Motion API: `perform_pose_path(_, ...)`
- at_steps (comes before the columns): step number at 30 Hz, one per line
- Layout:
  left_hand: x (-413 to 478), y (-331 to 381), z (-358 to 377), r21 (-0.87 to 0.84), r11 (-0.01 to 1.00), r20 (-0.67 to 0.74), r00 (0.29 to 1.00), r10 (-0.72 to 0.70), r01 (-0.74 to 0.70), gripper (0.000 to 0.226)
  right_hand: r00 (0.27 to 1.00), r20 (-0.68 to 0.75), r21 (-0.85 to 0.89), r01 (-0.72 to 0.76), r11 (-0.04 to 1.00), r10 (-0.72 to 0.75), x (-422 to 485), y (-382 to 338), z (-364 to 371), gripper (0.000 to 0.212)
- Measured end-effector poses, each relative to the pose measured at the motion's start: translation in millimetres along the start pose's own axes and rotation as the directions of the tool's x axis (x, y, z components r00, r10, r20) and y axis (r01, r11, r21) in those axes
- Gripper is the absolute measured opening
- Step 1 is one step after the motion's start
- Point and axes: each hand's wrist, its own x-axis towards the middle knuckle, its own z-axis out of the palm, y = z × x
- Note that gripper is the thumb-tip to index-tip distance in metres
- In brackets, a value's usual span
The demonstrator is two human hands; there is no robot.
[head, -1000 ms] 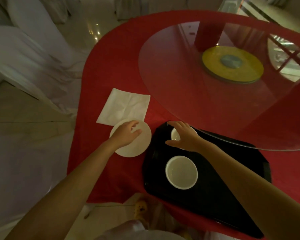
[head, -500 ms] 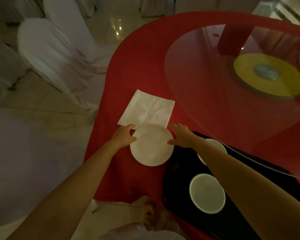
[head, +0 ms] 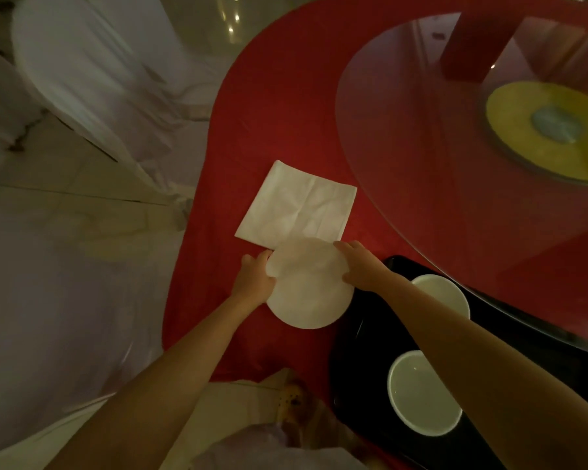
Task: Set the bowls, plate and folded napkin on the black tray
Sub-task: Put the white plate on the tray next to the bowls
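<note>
On red cloth (head: 286, 96): L hand (head: 253, 283) + R hand (head: 360, 266) grip plate (head: 309, 296), beside tray (head: 353, 361).

text: none readable | plate (head: 309, 293): plain white, no mark | napkin (head: 296, 205) just behind plate: plain white, creases only | tray (head: 362, 337) right of plate: plain black | view: dim, blurred

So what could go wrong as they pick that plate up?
The white plate, gripped at its rim by the left hand and right hand, overlaps the near edge of the folded napkin, so lifting could drag the napkin. The black tray already holds two white bowls, and the glass turntable overhangs its far side; the plate might clip either.
</note>
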Motion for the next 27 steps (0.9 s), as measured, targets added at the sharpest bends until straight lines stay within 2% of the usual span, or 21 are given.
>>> perform_pose_path(7,-4.9,-4.8,-6.0,-0.069,0.995,-0.064,0.996,0.070,-0.074,0.063,0.994,-0.109,0.117,0.033,0.993,-0.020,1.7,-3.8,1.1,0.066)
perform_pose_path(14,-6.8,5.4,-32.7,-0.062,0.992,-0.160,0.982,0.095,-0.106,0.061,0.979,-0.199,0.195,0.087,0.977,-0.047,-3.2,-14.0,-16.3,0.066)
perform_pose_path(21,-20.4,55.6,-44.4,-0.056,0.963,-0.258,0.936,0.241,-0.263,0.057,0.943,-0.332,0.260,0.126,0.957,-0.034,-45.1,11.8,-51.2,0.069)
perform_pose_path(27,-43.6,123.5,-22.4,-0.047,0.913,-0.227,0.895,0.385,-0.405,0.057,0.907,-0.417,0.283,0.071,0.956,0.056,-107.5,69.4,-72.6,0.068)
